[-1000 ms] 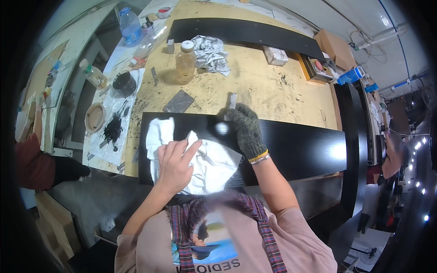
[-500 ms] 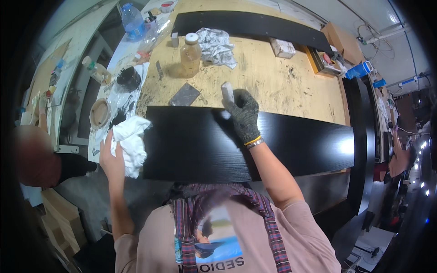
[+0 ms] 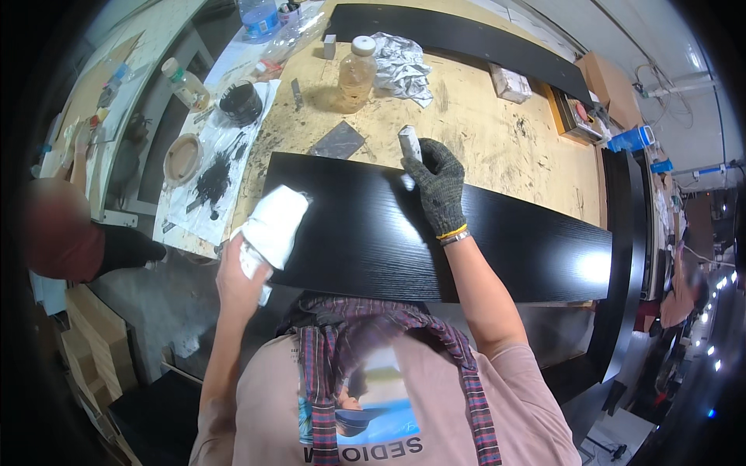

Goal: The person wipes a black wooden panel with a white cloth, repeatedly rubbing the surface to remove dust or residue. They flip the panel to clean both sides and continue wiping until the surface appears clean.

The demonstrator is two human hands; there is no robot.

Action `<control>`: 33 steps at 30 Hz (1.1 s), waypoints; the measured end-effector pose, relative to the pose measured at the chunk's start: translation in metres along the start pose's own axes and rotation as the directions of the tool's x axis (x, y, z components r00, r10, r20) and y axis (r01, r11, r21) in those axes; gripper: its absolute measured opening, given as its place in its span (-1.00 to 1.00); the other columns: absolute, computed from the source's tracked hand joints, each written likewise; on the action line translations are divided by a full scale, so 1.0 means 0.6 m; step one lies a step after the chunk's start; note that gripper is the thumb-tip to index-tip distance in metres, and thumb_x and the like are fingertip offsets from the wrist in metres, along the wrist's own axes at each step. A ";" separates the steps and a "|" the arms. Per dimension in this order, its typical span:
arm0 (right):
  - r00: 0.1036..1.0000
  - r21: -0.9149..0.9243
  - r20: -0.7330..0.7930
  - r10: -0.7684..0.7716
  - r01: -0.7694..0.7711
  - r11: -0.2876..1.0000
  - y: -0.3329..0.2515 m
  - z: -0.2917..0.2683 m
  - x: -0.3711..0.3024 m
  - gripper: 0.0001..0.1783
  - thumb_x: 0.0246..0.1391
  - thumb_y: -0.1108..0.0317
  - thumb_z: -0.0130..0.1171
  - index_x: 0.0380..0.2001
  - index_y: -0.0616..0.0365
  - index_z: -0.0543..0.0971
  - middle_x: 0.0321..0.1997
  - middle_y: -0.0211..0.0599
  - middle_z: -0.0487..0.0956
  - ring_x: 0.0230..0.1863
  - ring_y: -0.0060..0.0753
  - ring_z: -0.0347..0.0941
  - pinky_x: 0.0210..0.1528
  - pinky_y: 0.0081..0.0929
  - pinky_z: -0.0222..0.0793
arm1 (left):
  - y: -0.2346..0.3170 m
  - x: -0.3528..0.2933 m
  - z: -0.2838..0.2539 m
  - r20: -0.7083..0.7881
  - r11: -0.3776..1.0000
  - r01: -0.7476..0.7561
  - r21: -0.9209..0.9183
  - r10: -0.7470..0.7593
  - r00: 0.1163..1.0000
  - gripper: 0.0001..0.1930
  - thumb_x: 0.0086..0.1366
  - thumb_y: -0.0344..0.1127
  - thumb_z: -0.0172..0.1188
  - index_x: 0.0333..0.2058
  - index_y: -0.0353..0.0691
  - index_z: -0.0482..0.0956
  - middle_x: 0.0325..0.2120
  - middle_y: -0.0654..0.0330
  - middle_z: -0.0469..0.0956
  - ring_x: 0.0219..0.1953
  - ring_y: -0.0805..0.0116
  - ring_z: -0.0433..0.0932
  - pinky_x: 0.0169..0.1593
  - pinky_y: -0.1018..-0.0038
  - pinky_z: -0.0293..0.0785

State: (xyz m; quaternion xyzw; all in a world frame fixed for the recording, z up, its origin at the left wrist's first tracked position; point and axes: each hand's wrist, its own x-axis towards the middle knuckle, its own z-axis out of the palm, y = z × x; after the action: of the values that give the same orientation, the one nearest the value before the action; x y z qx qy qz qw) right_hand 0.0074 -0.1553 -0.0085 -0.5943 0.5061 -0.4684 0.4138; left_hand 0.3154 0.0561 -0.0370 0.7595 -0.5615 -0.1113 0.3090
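Note:
A long black board with fine wood grain lies across the near side of the workbench. My bare left hand is closed round a bunched white cloth at the board's left end. The cloth overlaps the board's edge; whether it presses on the surface I cannot tell. My right hand, in a dark knitted glove with a yellow cuff, is closed on a small whitish block over the board's far edge. Just beyond the board lies a flat dark grey sheet.
Behind stand a jar of yellowish liquid and a crumpled, stained cloth. A black-smeared cup and a round lid sit at the left. Another black board spans the back. A co-worker is at far left.
My left hand has brought the white cloth rightward over the board's left end, baring the black smear beside it. My right hand still holds the block near the far edge. The view has shifted slightly.

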 end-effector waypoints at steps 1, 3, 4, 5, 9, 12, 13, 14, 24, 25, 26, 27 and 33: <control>1.000 0.015 0.008 0.022 -0.022 1.000 -0.004 -0.002 0.001 -0.72 0.11 0.42 0.39 -0.13 0.28 0.62 -0.32 -0.35 0.64 -0.42 -0.59 0.50 -0.36 -0.55 0.43 | -0.033 0.024 -0.003 0.095 0.981 0.095 -0.169 -0.080 0.992 -0.60 0.29 -0.39 0.22 0.10 -0.32 0.51 -0.09 -0.17 0.60 -0.03 -0.13 0.60 0.05 0.24 0.46; 0.999 0.016 0.014 0.043 -0.043 0.999 -0.006 -0.005 -0.003 -0.74 0.12 0.41 0.38 -0.14 0.27 0.62 -0.36 -0.37 0.63 -0.46 -0.61 0.47 -0.39 -0.56 0.40 | -0.061 0.063 -0.024 0.046 0.979 0.178 -0.096 -0.174 0.984 -0.66 0.32 -0.38 0.19 0.04 -0.33 0.55 -0.22 -0.16 0.65 -0.14 -0.13 0.63 -0.04 0.22 0.49; 1.000 0.002 0.004 0.031 -0.031 1.000 -0.006 -0.004 -0.005 -0.75 0.12 0.41 0.38 -0.15 0.26 0.62 -0.37 -0.39 0.62 -0.48 -0.62 0.46 -0.41 -0.57 0.39 | -0.056 0.084 -0.030 -0.047 0.984 0.176 -0.014 -0.176 0.983 -0.69 0.33 -0.38 0.18 0.02 -0.32 0.56 -0.25 -0.15 0.66 -0.18 -0.12 0.64 -0.06 0.22 0.50; 1.000 -0.012 -0.007 0.020 -0.020 1.000 -0.009 -0.003 -0.005 -0.76 0.13 0.41 0.38 -0.16 0.26 0.62 -0.39 -0.40 0.61 -0.50 -0.63 0.45 -0.43 -0.58 0.37 | -0.048 0.092 -0.045 -0.036 0.977 0.196 -0.089 -0.200 0.979 -0.71 0.28 -0.41 0.23 -0.02 -0.29 0.59 -0.20 -0.12 0.64 -0.14 -0.07 0.63 -0.06 0.25 0.49; 0.999 -0.023 -0.031 -0.018 0.017 1.000 -0.008 0.002 -0.003 -0.73 0.15 0.37 0.38 -0.14 0.25 0.61 -0.40 -0.39 0.61 -0.53 -0.67 0.43 -0.46 -0.63 0.36 | 0.060 0.139 0.007 -0.017 0.970 -0.223 0.092 0.226 0.974 -0.62 0.18 -0.36 0.33 0.00 -0.20 0.55 -0.11 -0.02 0.57 -0.06 -0.02 0.57 0.00 0.20 0.48; 0.989 -0.199 -0.023 -0.146 0.139 0.970 0.017 0.003 0.000 -0.70 0.06 0.40 0.41 -0.13 0.21 0.63 -0.25 -0.29 0.65 -0.34 -0.48 0.56 -0.29 -0.45 0.48 | 0.079 0.207 0.067 -0.095 0.901 -0.366 0.233 0.395 0.914 -0.62 0.26 -0.24 0.25 0.03 -0.17 0.47 -0.03 0.03 0.53 -0.06 -0.11 0.55 0.02 0.06 0.46; 0.993 -0.188 -0.012 -0.118 0.114 0.976 0.011 0.007 -0.001 -0.66 0.00 0.41 0.42 -0.12 0.19 0.64 -0.22 -0.26 0.63 -0.26 -0.36 0.57 -0.20 -0.38 0.50 | 0.072 0.237 0.072 -0.034 0.955 -0.238 0.175 0.247 0.968 -0.64 0.26 -0.20 0.26 -0.01 -0.17 0.48 -0.05 0.03 0.54 -0.05 -0.11 0.55 0.00 0.06 0.47; 0.990 -0.218 -0.006 -0.139 0.135 0.967 0.012 0.007 0.000 -0.66 -0.01 0.42 0.42 -0.12 0.19 0.64 -0.24 -0.26 0.62 -0.27 -0.36 0.57 -0.20 -0.39 0.49 | 0.065 0.268 0.075 0.038 0.987 -0.104 0.123 0.100 0.994 -0.65 0.26 -0.15 0.26 -0.05 -0.17 0.50 -0.08 0.04 0.55 -0.04 -0.10 0.55 -0.02 0.07 0.48; 0.911 -0.523 -0.072 -0.406 0.313 0.793 -0.009 0.034 -0.003 -0.71 -0.02 0.40 0.35 -0.17 0.14 0.65 -0.31 -0.24 0.57 -0.27 -0.12 0.51 -0.20 -0.22 0.47 | -0.072 0.229 0.043 -0.056 0.770 0.130 -0.625 -0.211 0.976 -0.70 0.33 -0.46 0.10 -0.01 -0.49 0.58 -0.17 0.12 0.63 -0.14 0.41 0.57 -0.03 0.47 0.49; 0.894 -0.575 -0.022 -0.447 0.355 0.737 -0.020 0.055 -0.002 -0.71 -0.02 0.40 0.32 -0.17 0.12 0.64 -0.33 -0.22 0.56 -0.28 -0.11 0.51 -0.22 -0.19 0.47 | -0.071 0.202 0.018 0.008 0.623 0.193 -0.758 -0.287 0.958 -0.69 0.36 -0.45 0.09 0.02 -0.47 0.56 -0.13 0.12 0.61 -0.12 0.38 0.58 -0.03 0.46 0.50; 0.879 -0.618 0.034 -0.476 0.393 0.681 -0.032 0.083 -0.005 -0.72 -0.02 0.40 0.29 -0.16 0.11 0.64 -0.35 -0.21 0.54 -0.29 -0.10 0.50 -0.24 -0.16 0.46 | -0.078 0.178 -0.003 0.089 0.453 0.254 -0.855 -0.354 0.931 -0.69 0.39 -0.45 0.07 0.06 -0.45 0.53 -0.09 0.11 0.60 -0.11 0.36 0.59 -0.03 0.44 0.52; 0.893 -0.624 0.069 -0.444 0.386 0.680 -0.055 0.115 -0.010 -0.71 -0.03 0.40 0.26 -0.15 0.09 0.62 -0.36 -0.19 0.54 -0.29 -0.08 0.50 -0.25 -0.15 0.46 | -0.085 0.162 -0.017 0.092 0.394 0.241 -0.887 -0.361 0.928 -0.68 0.42 -0.44 0.06 0.08 -0.44 0.51 -0.08 0.09 0.59 -0.10 0.34 0.60 -0.03 0.43 0.53; 0.913 -0.697 0.352 -0.206 0.403 0.593 -0.136 0.277 -0.003 -0.70 0.05 0.27 0.19 -0.12 0.06 0.59 -0.24 -0.08 0.56 -0.18 -0.01 0.54 -0.18 -0.01 0.43 | -0.146 0.142 -0.056 0.065 0.212 0.145 -0.966 -0.345 0.936 -0.66 0.50 -0.44 -0.02 0.18 -0.43 0.41 0.01 0.01 0.56 -0.01 0.22 0.62 0.04 0.33 0.58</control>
State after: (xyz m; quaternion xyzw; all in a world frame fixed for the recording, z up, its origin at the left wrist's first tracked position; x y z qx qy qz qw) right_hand 0.1867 -0.1385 0.0337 -0.8407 0.4918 -0.2046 0.0974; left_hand 0.4307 0.0051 -0.0473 0.4984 -0.2211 -0.4137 0.7291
